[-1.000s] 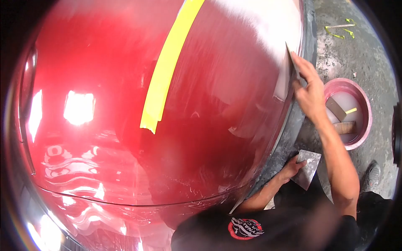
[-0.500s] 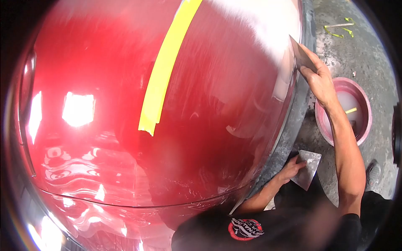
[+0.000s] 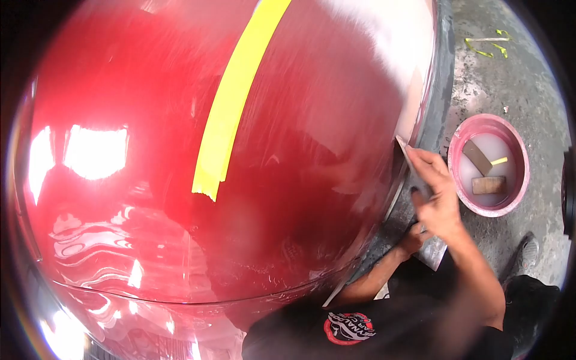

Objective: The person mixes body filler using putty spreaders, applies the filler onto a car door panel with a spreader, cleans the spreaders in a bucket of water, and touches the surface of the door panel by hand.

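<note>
My right hand (image 3: 437, 195) grips a thin flat putty spreader (image 3: 403, 147), seen nearly edge-on, at the side of the glossy red car panel (image 3: 282, 198). A pale smear of filler (image 3: 410, 111) lies along the panel's edge just above the spreader. Lower down, my left hand (image 3: 413, 241) holds a flat metal putty plate (image 3: 432, 255), which the right wrist and forearm partly cover. Both hands are close together beside the dark grey trim (image 3: 429, 135). The left fingers are mostly hidden.
Yellow masking tape (image 3: 231, 114) runs down the panel. On the concrete floor, a pink tub (image 3: 454, 174) holds cloudy water, a brown block (image 3: 477, 158), a tan block (image 3: 489, 185) and a yellow scrap (image 3: 499, 161). Green tape scraps (image 3: 500, 50) lie farther off; a shoe (image 3: 529, 251) stands below the tub.
My right hand has come down along the panel's edge with the spreader, towards my left hand. The tub's blocks, earlier mostly behind my right arm, now show.
</note>
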Tool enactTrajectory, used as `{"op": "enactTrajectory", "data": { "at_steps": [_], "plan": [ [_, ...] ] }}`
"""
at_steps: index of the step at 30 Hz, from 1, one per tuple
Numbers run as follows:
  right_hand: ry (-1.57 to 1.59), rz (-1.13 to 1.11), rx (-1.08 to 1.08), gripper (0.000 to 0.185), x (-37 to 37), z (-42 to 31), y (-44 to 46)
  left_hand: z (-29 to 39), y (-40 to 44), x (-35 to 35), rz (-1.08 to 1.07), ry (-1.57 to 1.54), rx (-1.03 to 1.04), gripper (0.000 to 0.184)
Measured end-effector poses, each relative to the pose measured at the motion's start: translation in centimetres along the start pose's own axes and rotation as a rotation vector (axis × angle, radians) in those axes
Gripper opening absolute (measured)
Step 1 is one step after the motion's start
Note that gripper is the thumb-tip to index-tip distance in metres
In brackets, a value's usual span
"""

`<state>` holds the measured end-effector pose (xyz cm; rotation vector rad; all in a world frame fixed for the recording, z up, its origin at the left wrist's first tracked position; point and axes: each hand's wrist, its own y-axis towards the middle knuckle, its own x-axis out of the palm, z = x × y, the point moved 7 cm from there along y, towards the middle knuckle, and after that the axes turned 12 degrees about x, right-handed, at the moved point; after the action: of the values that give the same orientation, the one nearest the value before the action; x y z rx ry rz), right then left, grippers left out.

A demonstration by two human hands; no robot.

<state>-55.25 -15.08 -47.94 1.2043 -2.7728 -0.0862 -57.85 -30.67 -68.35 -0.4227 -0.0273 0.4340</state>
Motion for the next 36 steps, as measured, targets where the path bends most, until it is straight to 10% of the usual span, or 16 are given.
{"op": "enactTrajectory", "data": {
  "at_steps": [4, 26, 30, 36],
  "plan": [
    [-0.181, 0.366, -0.081, 0.064, -6.3, -0.5, 4.0, -1.8, 0.0, 0.9, -0.112, -0.255, -0.114, 0.048],
    [-0.056, -0.025, -0.012, 0.075, 0.0, -0.9, -0.9, -0.2, -0.1, 0.5, -0.07, -0.036, -0.131, 0.046],
    [0.025, 0.411, 0.033, 0.054, -7.8, 3.3, 3.8, -0.6, -0.1, 1.1, -0.161, -0.214, -0.067, 0.047],
    [0.358, 0.309, 0.16, 0.046, -9.1, 3.4, 9.7, -0.3, 0.0, 0.9, -0.082, -0.133, -0.03, 0.042]
  ]
}}
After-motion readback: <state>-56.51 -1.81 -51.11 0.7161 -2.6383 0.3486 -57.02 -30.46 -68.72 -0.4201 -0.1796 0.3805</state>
